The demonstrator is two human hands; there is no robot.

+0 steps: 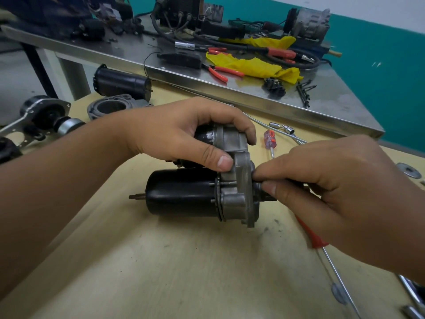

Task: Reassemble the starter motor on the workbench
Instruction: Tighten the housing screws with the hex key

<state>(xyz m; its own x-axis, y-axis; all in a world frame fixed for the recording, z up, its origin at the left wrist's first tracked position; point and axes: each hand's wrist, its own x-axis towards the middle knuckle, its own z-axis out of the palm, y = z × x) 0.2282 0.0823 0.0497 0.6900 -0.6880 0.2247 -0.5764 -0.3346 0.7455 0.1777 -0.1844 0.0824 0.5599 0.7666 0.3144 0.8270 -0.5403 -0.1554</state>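
Two hands engaged | starter motor (202,192) lying mid-frame on surface (161,261) | left hand (174,132) clamped over housing | right hand (326,187) pinching a dark part at its nose | misalignment or slip risked if forced.

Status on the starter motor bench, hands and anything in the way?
Left hand grips starter motor from above. Right hand pinches a small part at its metal end. Red screwdriver lies under right hand.
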